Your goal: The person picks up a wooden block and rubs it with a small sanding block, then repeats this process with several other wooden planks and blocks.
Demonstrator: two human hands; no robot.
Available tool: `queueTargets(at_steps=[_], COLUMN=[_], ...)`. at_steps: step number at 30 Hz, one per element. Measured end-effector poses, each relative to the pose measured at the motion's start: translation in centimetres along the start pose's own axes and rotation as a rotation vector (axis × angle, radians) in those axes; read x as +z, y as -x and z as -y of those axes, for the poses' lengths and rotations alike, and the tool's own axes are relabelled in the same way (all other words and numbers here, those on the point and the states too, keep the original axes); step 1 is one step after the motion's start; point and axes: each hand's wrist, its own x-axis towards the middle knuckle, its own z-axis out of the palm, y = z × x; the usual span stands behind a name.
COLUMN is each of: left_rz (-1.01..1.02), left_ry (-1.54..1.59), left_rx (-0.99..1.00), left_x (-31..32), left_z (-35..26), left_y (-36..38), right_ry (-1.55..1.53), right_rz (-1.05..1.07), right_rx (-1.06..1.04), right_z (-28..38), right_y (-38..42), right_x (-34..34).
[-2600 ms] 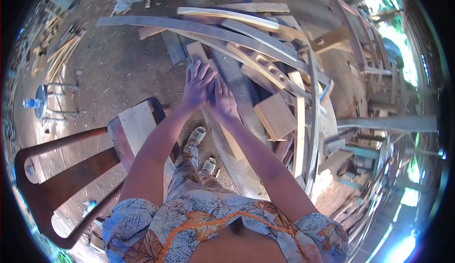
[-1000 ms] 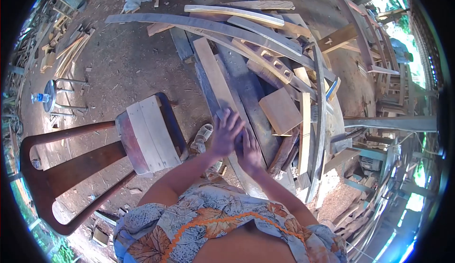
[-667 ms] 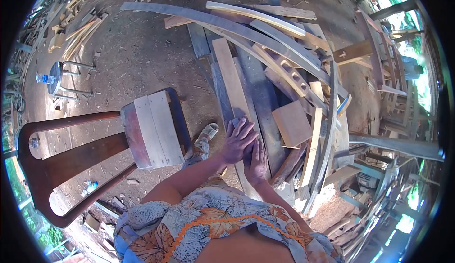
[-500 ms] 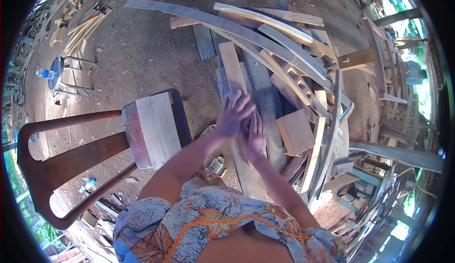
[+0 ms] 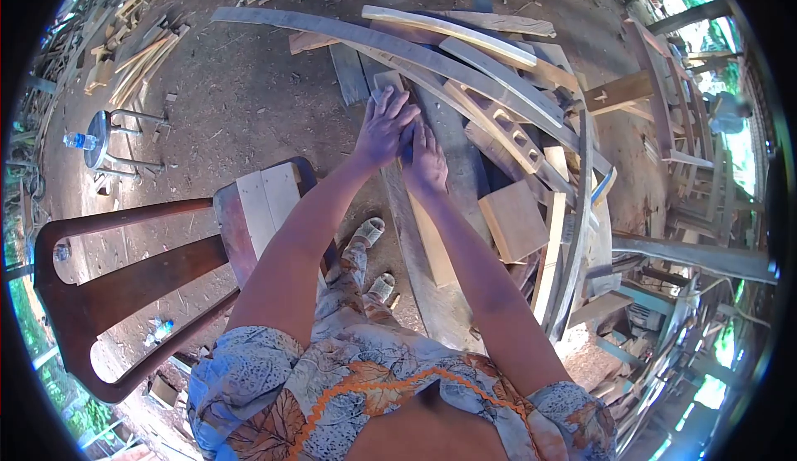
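Observation:
A pale, narrow wooden board lies lengthwise on a long, weathered plank. My left hand is over the board's far part, its fingers bent over something dark. Just behind it to the right, my right hand has its fingers close together against the same dark thing. Only a small part of this dark thing shows between the hands, and its shape cannot be made out. Both arms reach forward, and the board's near end shows between them.
Long curved wooden pieces and a square block lie to the right. A dark wooden chair stands at the left, near a round stool with a bottle. A person is at the far right.
Both my hands have moved forward and slightly left along the board. Its near end now shows, while its far end is mostly covered. The view has shifted a little.

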Motion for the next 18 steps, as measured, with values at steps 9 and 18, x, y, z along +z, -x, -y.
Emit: queueTargets(at_steps=[9, 18], left_rz=[0.063, 0.158], left_ry=[0.192, 0.291], left_rx=[-0.035, -0.053], left_x=[-1.7, -2.1], left_z=[-16.1, -20.3], left_y=[13.0, 17.4], right_ry=[0.028, 0.089], right_rz=[-0.002, 0.032], right_rx=[-0.018, -0.024], right_z=[-3.0, -3.6], right_y=[20.9, 27.8], right_x=[-6.1, -7.9])
